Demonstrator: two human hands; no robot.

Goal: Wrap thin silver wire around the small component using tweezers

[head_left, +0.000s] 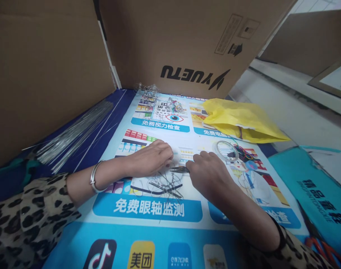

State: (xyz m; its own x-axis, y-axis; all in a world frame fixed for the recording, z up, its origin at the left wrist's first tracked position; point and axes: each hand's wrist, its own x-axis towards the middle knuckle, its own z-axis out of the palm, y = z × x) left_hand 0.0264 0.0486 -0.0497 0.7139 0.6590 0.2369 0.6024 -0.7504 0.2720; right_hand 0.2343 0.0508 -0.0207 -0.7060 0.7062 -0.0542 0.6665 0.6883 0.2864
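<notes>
My right hand (209, 173) is closed around a pair of pliers (179, 169), whose dark jaws point left. Just left of the jaws, the fingers of my left hand (153, 158) are pinched together on a thin wire; its exact shape is hard to make out. Beneath both hands lies a loose tangle of short wire pieces (169, 189) on a printed poster sheet (148, 233). The pliers' handles are hidden inside my right hand.
A bundle of straight wires (77, 129) lies at left. Wire clusters (174, 105) rest farther back. Right of my hands are a wire coil (227, 150), coloured strands (246, 152) and a yellow bag (240, 117). Cardboard panels (181, 41) stand behind; red-handled scissors (322, 248) lie lower right.
</notes>
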